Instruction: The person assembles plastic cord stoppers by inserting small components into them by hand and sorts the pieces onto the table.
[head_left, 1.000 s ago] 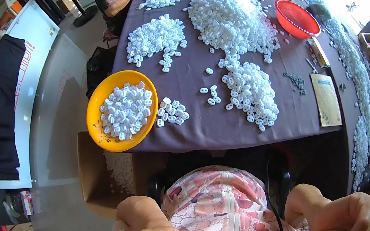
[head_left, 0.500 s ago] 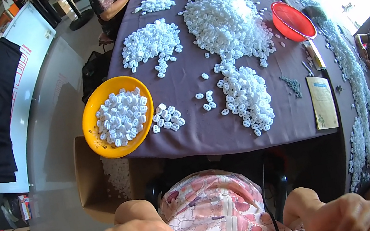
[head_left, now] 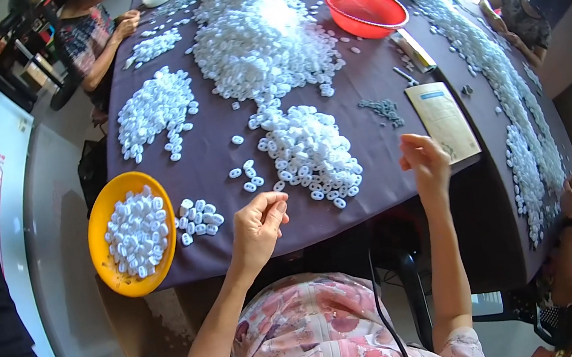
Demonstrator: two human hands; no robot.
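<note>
My left hand [head_left: 258,231] is over the table's front edge, its thumb and fingers pinched together; whatever they hold is too small or hidden to make out. To its right is a pile of small white oval pieces with two holes [head_left: 310,151]. My right hand [head_left: 427,160] is raised beside the beige envelope [head_left: 444,121], fingers curled in toward the thumb, with nothing I can make out in them. A yellow bowl [head_left: 104,265] filled with the white pieces stands at the table's left corner, and a small cluster of pieces [head_left: 199,219] lies beside it.
Larger heaps of white pieces [head_left: 253,35] cover the far table. Small grey-green pieces [head_left: 383,111] lie near the envelope. A red basket [head_left: 367,11] stands behind them. Other people sit at the left and right sides. A cardboard box [head_left: 134,339] is below the bowl.
Both hands have moved forward from close to my body, up to the table's front edge. The view has shifted, so the table sits further left. The piles and bowl look unchanged.
</note>
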